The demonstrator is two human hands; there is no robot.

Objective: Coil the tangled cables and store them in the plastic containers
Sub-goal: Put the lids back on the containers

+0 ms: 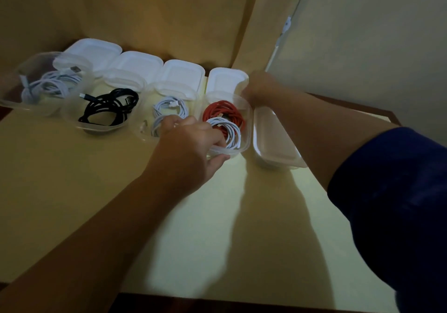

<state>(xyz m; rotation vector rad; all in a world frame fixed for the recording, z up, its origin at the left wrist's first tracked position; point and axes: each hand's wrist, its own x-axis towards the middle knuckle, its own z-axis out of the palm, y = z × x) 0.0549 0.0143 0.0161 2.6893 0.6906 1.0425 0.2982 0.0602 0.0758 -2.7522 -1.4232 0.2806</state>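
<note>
Several clear plastic containers stand in a row on the table. One container (245, 128) holds a red coiled cable (225, 111) with a white coiled cable (229, 131) lying on it. My left hand (191, 143) grips this container's near rim, thumb underneath. My right hand (258, 90) holds its far right corner, next to a white lid (226, 79). To the left stand a container with white cables (169, 109), one with a black cable (108, 105) and one with white cables (50, 83).
White lids (135, 64) lie behind the containers against the brown backdrop. Another clear container (273, 138) with nothing visible in it stands to the right, partly under my right forearm. The table's dark edge (217, 303) runs along the front; a wall rises on the right.
</note>
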